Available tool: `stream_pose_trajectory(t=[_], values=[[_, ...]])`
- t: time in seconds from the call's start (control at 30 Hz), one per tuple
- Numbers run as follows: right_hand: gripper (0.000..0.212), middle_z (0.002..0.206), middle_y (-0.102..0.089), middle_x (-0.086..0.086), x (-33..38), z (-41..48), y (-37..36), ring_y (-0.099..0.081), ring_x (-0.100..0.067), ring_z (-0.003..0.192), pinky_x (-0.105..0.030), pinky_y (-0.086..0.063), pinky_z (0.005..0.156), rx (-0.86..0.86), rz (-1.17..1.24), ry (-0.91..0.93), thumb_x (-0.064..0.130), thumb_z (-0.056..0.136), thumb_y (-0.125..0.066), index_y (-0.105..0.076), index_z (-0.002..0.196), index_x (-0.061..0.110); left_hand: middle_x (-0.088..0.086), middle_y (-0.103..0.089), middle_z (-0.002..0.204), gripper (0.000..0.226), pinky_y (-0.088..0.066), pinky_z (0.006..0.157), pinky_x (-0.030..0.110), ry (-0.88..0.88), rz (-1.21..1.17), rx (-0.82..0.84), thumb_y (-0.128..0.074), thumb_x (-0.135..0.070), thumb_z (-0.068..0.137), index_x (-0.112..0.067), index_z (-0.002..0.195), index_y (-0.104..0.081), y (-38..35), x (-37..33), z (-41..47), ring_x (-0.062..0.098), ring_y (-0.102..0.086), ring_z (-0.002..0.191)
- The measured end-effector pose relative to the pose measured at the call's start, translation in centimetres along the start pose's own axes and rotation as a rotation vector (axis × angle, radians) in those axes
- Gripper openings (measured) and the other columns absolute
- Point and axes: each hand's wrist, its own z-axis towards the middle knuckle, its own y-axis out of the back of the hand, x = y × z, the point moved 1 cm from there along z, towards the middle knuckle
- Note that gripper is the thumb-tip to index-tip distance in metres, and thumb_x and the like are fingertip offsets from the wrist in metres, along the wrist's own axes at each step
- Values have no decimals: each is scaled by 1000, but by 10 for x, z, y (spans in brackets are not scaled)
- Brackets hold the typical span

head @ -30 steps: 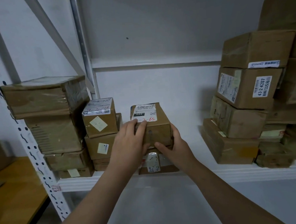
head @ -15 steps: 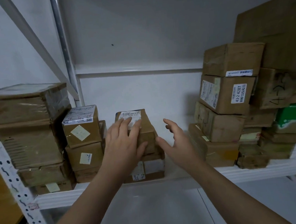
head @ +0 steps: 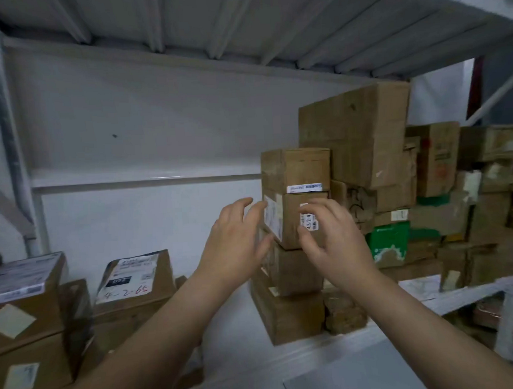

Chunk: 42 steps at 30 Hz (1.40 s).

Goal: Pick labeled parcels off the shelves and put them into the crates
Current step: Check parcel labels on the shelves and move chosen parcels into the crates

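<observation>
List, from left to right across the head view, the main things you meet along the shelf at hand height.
Parcel with a large white label → parcel marked 4-2-59 → left hand → right hand → green box → blurred brown cartons at the far right.

White metal shelf (head: 317, 348), ribbed deck overhead. Centre-right: stack of four brown boxes; second from top, a labelled parcel (head: 292, 222), flanked by left hand (head: 234, 249) and right hand (head: 335, 243), fingers spread, contact unclear. Far right: large carton (head: 356, 129), green box (head: 388, 241). Left: labelled box (head: 135, 278) marked in red.
</observation>
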Motion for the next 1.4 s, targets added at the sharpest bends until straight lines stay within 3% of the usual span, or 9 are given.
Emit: stream_pose_trajectory(t=[0.3, 0.43, 0.7, 0.9, 0.97, 1.1, 1.23, 1.3, 1.4], values=[[39, 133, -45, 6, -42, 29, 18, -43, -10, 123, -19, -33, 95, 4, 83, -157, 27, 92, -58, -50, 129, 21, 8, -14, 158, 80, -20, 114, 42, -20, 76, 20, -55, -46, 90, -22, 152, -11, -27, -33, 137, 29, -15, 143], [45, 140, -39, 8, -50, 30, 19, -39, -7, 127, -17, -30, 97, 5, 130, -147, 25, 92, -58, -45, 134, 24, 9, -38, 143, 67, -34, 105, 40, 27, -5, 89, -62, -37, 89, -18, 145, -32, -32, -32, 148, 30, -36, 129], [78, 160, -8, 5, -45, 43, 11, -12, -14, 146, -29, -17, 112, 55, 329, -185, 28, 93, -57, -7, 153, 26, 8, -51, 116, 34, -39, 89, 31, 146, -275, -222, -56, -24, 94, -12, 125, -55, -28, -27, 123, 27, -49, 109], [94, 158, -12, 2, -34, 65, -1, -14, -20, 144, -45, -25, 116, 41, 501, -227, 35, 88, -64, 4, 152, 31, 1, -46, 109, 25, -31, 75, 0, 158, -429, -303, -58, -21, 94, -13, 117, -59, -23, -26, 107, 4, -45, 90], [92, 155, -11, 4, -31, 69, 0, -14, -18, 142, -37, -22, 114, 23, 546, -244, 37, 89, -63, 2, 152, 30, 0, -48, 109, 19, -34, 79, 0, 172, -496, -326, -55, -27, 95, -18, 111, -60, -22, -24, 101, 1, -47, 90], [74, 139, -19, 12, -22, 71, 0, -26, -20, 135, -42, -32, 112, -36, 580, -176, 54, 85, -59, -21, 146, 35, -3, -59, 94, 17, -51, 81, 31, 307, -836, -386, -41, -36, 100, -28, 88, -51, -17, -26, 86, 11, -57, 90], [43, 122, -31, 16, -12, 70, -1, -48, -10, 117, -38, -51, 93, -133, 748, -83, 70, 73, -54, -38, 107, 49, 7, -61, 101, 11, -50, 83, 24, 398, -1081, -480, -49, -23, 98, -21, 90, -42, -8, -28, 74, 16, -61, 99], [42, 121, -38, 13, -6, 70, -1, -50, -1, 110, -25, -50, 90, -142, 823, -71, 68, 70, -56, -39, 99, 43, 7, -60, 114, 15, -49, 87, 21, 396, -1171, -503, -53, -17, 96, -23, 102, -41, -3, -29, 66, 12, -62, 105], [46, 112, -54, 0, -2, 66, -4, -58, -4, 103, -25, -50, 85, -131, 992, -126, 58, 73, -71, -40, 95, 31, -2, -55, 124, 34, -48, 89, 18, 337, -1192, -509, -57, -13, 93, -21, 122, -40, 3, -29, 51, 6, -59, 111]])
